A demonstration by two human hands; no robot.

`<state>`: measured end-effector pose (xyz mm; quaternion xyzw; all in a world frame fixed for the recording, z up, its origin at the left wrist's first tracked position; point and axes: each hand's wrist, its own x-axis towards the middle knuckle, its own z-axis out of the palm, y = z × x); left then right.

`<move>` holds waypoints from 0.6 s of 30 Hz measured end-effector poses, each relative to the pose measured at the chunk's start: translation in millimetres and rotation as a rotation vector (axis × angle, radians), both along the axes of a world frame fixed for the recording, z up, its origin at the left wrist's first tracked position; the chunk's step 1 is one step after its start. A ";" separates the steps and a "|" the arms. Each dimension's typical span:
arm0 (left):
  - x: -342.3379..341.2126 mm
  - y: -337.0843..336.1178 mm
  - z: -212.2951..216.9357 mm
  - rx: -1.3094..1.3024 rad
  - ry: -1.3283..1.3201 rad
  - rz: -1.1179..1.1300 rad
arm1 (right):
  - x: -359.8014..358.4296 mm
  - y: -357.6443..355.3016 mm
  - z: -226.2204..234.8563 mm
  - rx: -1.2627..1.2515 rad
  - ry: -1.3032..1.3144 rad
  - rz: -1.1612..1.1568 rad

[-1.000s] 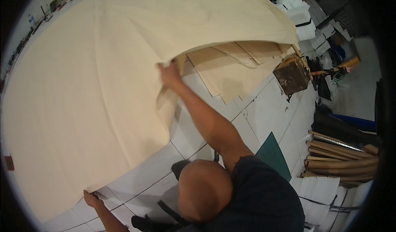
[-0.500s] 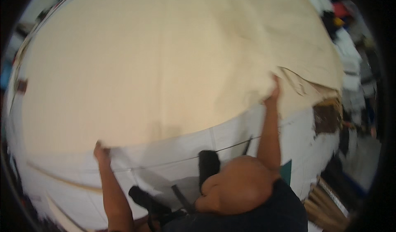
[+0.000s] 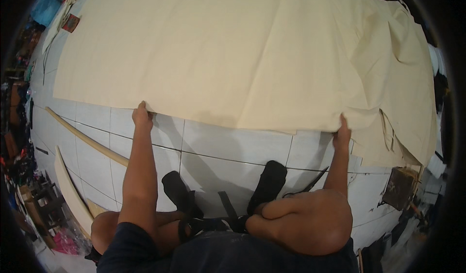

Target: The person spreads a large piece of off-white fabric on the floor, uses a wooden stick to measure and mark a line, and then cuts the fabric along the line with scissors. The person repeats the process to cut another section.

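A large cream fabric sheet (image 3: 204,54) is spread over the white tiled floor. Its near edge runs between my two hands. My left hand (image 3: 142,116) grips that edge left of the middle, thumb on top and fingers underneath. Farther right, my right hand (image 3: 342,131) pinches the same edge, where the cloth is raised a little and folded. Creases and a rumpled ridge run up the sheet's right side. Beyond my right hand, cut slits and a loose flap show at the near right corner.
A long curved cream strip (image 3: 87,138) and a wider curved piece (image 3: 70,190) lie at left. A brown block (image 3: 400,188) stands near the right corner. Black footwear (image 3: 268,183) is on my feet. A small reddish box (image 3: 71,23) rests by the far left edge.
The view has shifted. My right hand has come nearer to me with the fabric edge, and the sheet's right side is now more folded. My left hand still holds the edge.
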<state>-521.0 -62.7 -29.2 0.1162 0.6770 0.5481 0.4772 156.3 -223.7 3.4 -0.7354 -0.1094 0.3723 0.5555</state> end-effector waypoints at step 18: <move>-62.4 35.7 59.5 0.420 -0.113 0.065 | 31.0 53.5 83.5 0.492 -0.223 -0.056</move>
